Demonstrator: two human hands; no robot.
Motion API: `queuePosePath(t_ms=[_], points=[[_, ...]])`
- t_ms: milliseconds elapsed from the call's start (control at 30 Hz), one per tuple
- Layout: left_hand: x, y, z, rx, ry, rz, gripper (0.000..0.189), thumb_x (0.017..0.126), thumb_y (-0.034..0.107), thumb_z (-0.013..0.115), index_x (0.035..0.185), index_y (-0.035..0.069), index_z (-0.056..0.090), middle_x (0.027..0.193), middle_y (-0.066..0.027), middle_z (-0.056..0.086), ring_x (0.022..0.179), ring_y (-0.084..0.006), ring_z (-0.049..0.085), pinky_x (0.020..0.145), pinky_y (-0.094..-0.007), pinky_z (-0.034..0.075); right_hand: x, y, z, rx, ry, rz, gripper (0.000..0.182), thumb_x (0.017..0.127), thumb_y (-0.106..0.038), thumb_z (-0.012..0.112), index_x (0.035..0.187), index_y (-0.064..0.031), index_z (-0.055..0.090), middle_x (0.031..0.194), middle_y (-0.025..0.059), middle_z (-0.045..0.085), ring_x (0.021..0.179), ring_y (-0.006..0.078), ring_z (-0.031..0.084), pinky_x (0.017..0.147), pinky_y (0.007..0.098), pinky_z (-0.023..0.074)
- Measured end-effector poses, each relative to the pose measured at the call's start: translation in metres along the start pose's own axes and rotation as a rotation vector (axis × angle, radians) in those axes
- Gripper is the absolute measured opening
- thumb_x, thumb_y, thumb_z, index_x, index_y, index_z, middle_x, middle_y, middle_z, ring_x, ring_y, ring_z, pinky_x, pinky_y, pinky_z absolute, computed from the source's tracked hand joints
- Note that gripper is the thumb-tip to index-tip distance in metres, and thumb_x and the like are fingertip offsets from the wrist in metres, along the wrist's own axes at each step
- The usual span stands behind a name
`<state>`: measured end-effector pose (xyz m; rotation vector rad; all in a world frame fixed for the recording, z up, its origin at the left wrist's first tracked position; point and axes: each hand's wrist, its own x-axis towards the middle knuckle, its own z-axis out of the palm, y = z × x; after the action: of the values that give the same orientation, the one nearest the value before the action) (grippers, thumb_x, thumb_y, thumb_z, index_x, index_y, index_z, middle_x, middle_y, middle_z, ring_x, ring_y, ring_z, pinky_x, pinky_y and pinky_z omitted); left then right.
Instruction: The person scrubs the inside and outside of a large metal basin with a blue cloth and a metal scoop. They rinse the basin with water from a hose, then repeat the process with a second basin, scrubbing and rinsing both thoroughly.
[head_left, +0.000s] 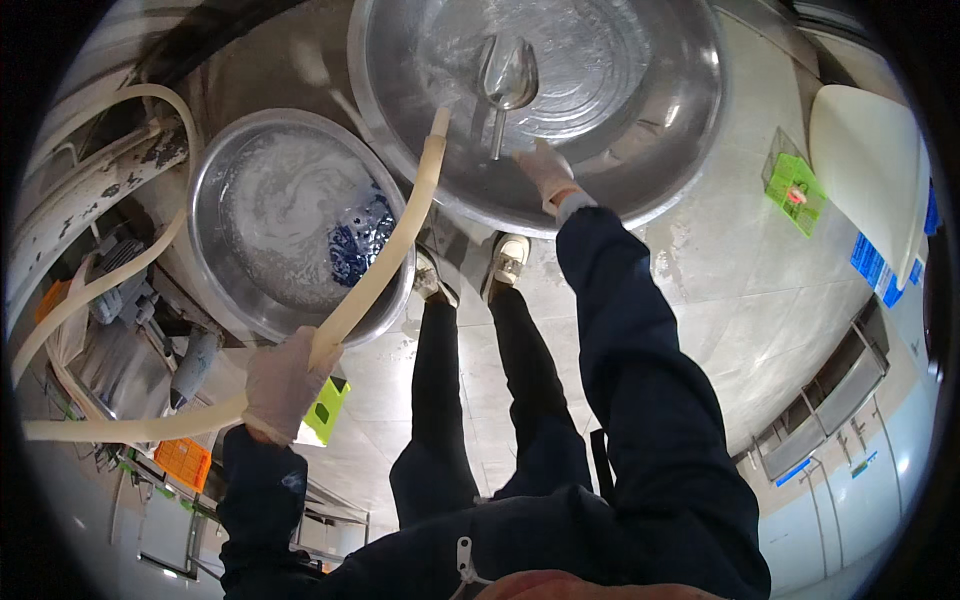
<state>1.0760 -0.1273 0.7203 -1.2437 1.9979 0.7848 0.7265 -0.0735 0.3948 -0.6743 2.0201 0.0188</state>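
My left hand (289, 382), in a pale glove, is closed around a cream-coloured hose (390, 274). The hose's end points over a large round stainless steel basin (675, 161). Inside that basin a metal scoop (510, 79) lies with its handle towards me, and a shallow layer of water seems to cover the bottom. My right hand (546, 172), also gloved, reaches over the basin's near wall, just right of the scoop handle; whether its fingers touch anything is unclear. A smaller steel basin (206, 225) at the left holds foamy water and a dark blue patch (360, 244) that I cannot identify.
Both basins stand on a tiled floor (750, 322) in front of my shoes. Farther right are a green plastic basket (796, 195) and a large white tub (862, 165). At the left, more hose loops past a worn white rim, metal parts and an orange crate (182, 463).
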Motion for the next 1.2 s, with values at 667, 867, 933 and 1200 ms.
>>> queuePosePath(t_ms=[667, 867, 933, 1200], points=[[-0.007, -0.021, 0.017, -0.015, 0.076, 0.275, 0.032, 0.074, 0.031, 0.074, 0.088, 0.01, 0.054, 0.07, -0.0077, 0.055, 0.06, -0.0286, 0.055, 0.056, -0.039, 0.043, 0.023, -0.014, 0.008, -0.16, 0.34, -0.17, 0.038, 0.084, -0.042, 0.051, 0.1, -0.0094, 0.061, 0.085, 0.0174, 0.066, 0.085, 0.0354, 0.063, 0.074, 0.0439, 0.0478], [-0.009, -0.012, 0.0, -0.129, 0.08, 0.3, 0.03, 0.074, 0.032, 0.074, 0.082, 0.009, 0.057, 0.065, -0.0092, 0.057, 0.057, -0.027, 0.059, 0.052, -0.0362, 0.046, 0.016, -0.016, -0.027, -0.124, 0.336, -0.225, 0.04, 0.083, -0.043, 0.053, 0.099, -0.008, 0.059, 0.086, 0.0175, 0.066, 0.083, 0.0371, 0.063, 0.074, 0.046, 0.0468], [-0.011, -0.01, -0.001, -0.13, 0.067, 0.296, 0.031, 0.074, 0.033, 0.074, 0.082, 0.008, 0.056, 0.064, -0.009, 0.057, 0.055, -0.0268, 0.058, 0.052, -0.0361, 0.046, 0.016, -0.014, -0.033, 0.098, 0.224, -0.188, 0.037, 0.086, -0.04, 0.052, 0.096, -0.0055, 0.06, 0.081, 0.014, 0.066, 0.076, 0.0306, 0.064, 0.066, 0.0403, 0.0494], [-0.02, -0.006, -0.009, -0.125, 0.103, 0.34, 0.029, 0.071, 0.034, 0.075, 0.076, 0.012, 0.056, 0.06, -0.0071, 0.056, 0.051, -0.0267, 0.056, 0.05, -0.0367, 0.044, 0.002, -0.026, -0.049, 1.304, -0.373, -0.003, 0.034, 0.097, -0.03, 0.037, 0.103, -0.0042, 0.059, 0.074, 0.0038, 0.059, 0.06, 0.013, 0.059, 0.052, 0.0272, 0.0517]])
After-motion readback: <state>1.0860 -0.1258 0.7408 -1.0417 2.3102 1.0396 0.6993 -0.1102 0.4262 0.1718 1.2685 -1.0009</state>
